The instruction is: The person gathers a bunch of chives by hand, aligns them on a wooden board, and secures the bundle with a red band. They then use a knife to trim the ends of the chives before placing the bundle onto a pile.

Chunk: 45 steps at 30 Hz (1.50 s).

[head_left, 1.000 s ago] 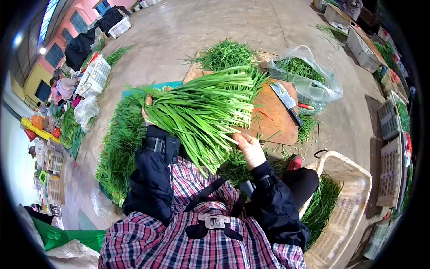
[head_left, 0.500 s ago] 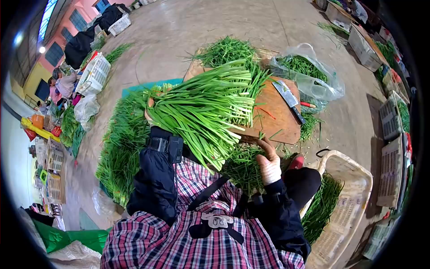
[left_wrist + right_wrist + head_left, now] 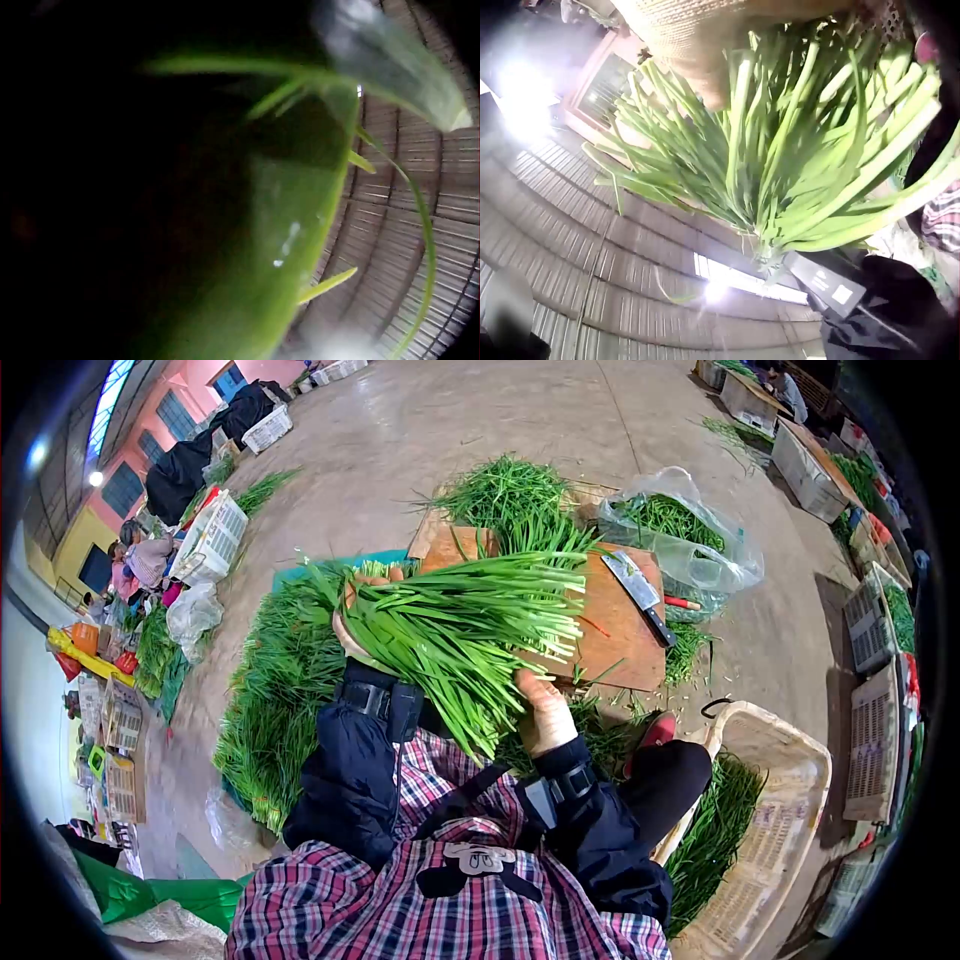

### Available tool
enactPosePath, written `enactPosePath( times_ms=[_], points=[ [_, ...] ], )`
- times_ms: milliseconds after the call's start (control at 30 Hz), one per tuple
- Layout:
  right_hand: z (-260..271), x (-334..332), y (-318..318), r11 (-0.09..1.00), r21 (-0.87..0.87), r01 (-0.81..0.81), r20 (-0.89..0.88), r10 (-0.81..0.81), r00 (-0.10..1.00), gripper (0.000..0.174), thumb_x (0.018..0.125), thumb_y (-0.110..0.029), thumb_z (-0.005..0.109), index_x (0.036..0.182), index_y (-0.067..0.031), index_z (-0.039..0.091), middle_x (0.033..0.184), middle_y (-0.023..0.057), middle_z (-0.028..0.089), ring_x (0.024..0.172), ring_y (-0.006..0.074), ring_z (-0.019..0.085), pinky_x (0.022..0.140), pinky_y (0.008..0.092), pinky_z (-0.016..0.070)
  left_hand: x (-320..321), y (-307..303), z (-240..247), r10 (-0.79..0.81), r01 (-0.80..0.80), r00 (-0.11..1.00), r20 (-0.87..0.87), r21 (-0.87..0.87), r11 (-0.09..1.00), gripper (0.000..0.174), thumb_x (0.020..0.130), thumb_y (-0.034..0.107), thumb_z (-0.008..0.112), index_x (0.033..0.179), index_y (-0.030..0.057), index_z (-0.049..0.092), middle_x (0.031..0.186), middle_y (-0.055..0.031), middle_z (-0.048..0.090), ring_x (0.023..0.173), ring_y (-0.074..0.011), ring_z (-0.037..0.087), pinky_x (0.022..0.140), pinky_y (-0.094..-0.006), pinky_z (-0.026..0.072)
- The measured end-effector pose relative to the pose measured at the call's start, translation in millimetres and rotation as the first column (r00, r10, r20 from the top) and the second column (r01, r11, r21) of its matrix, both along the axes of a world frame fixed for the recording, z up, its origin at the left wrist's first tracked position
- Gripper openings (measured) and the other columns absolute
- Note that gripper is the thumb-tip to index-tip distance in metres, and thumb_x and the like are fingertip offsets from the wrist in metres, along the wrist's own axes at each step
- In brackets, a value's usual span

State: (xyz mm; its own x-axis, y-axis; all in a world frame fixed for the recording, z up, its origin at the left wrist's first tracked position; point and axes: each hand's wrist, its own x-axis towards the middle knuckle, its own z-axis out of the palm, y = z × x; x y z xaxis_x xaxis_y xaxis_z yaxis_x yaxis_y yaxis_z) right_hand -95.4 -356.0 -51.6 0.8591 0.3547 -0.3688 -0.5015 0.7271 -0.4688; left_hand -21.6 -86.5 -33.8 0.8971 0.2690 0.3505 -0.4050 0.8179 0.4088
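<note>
A big bunch of garlic chives [image 3: 450,630] lies across my left hand [image 3: 352,640], leaves to the left and pale stems to the right. That hand grips the leafy end, its fingertips showing past the far edge. At the near side of the stem ends, my right hand [image 3: 547,718], wrapped with tape at the palm, touches the stems; its other fingers are hidden below the bunch. Up close in the right wrist view, the right hand [image 3: 694,52] overlaps the spread chives [image 3: 772,150]. In the left wrist view a blurred leaf [image 3: 300,225] fills much of the picture.
Beyond the bunch is a wooden board [image 3: 615,645] bearing a knife [image 3: 633,578], and a plastic bag [image 3: 735,565] of greens. A large heap of chives [image 3: 270,700] lies to the left. At right stands a plastic basket [image 3: 815,760] holding more greens.
My right hand first held a stem end, moved away right from the bunch, then came back to the stems. The left hand kept its grip while the bunch lowered slightly.
</note>
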Motion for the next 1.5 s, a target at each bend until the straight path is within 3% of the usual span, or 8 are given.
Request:
enactPosePath(
  times_ms=[267,333,400,467,733,1133,1333,1500],
  points=[
    [-35,-22,-94,0.812,-0.495,-0.308,0.307,0.496,0.813,0.019,0.073,-0.017,0.073,0.087,-0.0052,0.066,0.117,0.0076,0.058,0.104,0.0152,0.054,0.088,0.0294,0.0411,-7,24,-12,-0.273,0.237,0.944,-0.187,-0.194,0.952,0.046,0.090,0.041,0.047,0.104,-0.0009,0.058,0.121,-0.0252,0.053,0.110,-0.0382,0.051,0.094,-0.0549,0.0408],
    [-30,-25,-117,-0.070,-0.845,0.530,0.208,0.870,0.447,0.027,0.066,-0.015,0.071,0.091,-0.0091,0.066,0.116,0.0092,0.059,0.108,0.0280,0.054,0.092,0.0389,0.0412,-10,26,-10,-0.283,0.261,0.951,-0.124,-0.168,0.951,0.047,0.090,0.042,0.047,0.105,-0.0020,0.057,0.121,-0.0257,0.052,0.109,-0.0385,0.051,0.094,-0.0544,0.0411],
    [-8,-27,-114,-0.172,-0.692,0.701,0.351,0.768,0.536,0.031,0.063,-0.016,0.074,0.093,-0.0149,0.066,0.105,0.0069,0.062,0.106,0.0288,0.055,0.095,0.0378,0.0404,-10,25,-5,-0.210,0.182,0.954,-0.213,-0.143,0.973,0.049,0.090,0.042,0.046,0.108,-0.0017,0.058,0.114,-0.0270,0.056,0.105,-0.0402,0.053,0.092,-0.0549,0.0430],
    [33,-20,-100,0.030,-0.747,0.664,0.519,0.651,0.554,0.031,0.068,-0.016,0.072,0.097,-0.0141,0.063,0.085,0.0063,0.061,0.085,0.0279,0.058,0.076,0.0394,0.0451,-9,25,-4,-0.159,0.137,0.943,-0.293,-0.092,0.986,0.049,0.090,0.043,0.045,0.109,-0.0007,0.058,0.109,-0.0274,0.059,0.103,-0.0410,0.055,0.091,-0.0553,0.0436],
    [59,36,-35,-0.164,-0.514,0.842,0.587,0.649,0.484,0.023,0.077,-0.029,0.068,0.091,-0.0122,0.060,0.062,0.0082,0.061,0.055,0.0265,0.061,0.050,0.0373,0.0472,-10,2,14,-0.161,0.096,0.925,-0.344,-0.196,0.976,0.029,0.088,0.030,0.053,0.088,0.0021,0.059,0.088,-0.0196,0.063,0.087,-0.0363,0.060,0.080,-0.0520,0.0513],
    [52,2,-66,0.208,-0.888,0.411,0.407,0.773,0.487,0.016,0.075,-0.024,0.069,0.080,-0.0089,0.069,0.064,0.0114,0.062,0.061,0.0265,0.063,0.057,0.0329,0.0494,-3,7,1,-0.001,-0.059,0.896,-0.444,-0.122,0.991,0.030,0.086,0.032,0.056,0.087,0.0028,0.062,0.086,-0.0173,0.064,0.088,-0.0374,0.060,0.078,-0.0506,0.0510],
    [11,-20,-124,-0.493,-0.805,0.329,-0.426,0.868,0.257,0.026,0.074,-0.034,0.065,0.089,-0.0140,0.069,0.073,0.0121,0.065,0.072,0.0318,0.063,0.066,0.0419,0.0497,-7,11,9,-0.305,0.266,0.929,-0.211,-0.197,0.944,0.043,0.085,0.038,0.054,0.101,-0.0022,0.058,0.107,-0.0288,0.058,0.099,-0.0401,0.056,0.087,-0.0539,0.0467],
    [44,1,-111,0.041,-0.847,0.530,0.398,0.708,0.583,0.023,0.076,-0.027,0.066,0.093,-0.0114,0.068,0.083,0.0112,0.064,0.081,0.0311,0.061,0.071,0.0396,0.0489,-4,20,-4,-0.182,0.155,0.944,-0.277,-0.117,0.981,0.036,0.089,0.035,0.051,0.092,0.0016,0.064,0.094,-0.0183,0.066,0.108,-0.0391,0.054,0.091,-0.0565,0.0443]
  ],
)
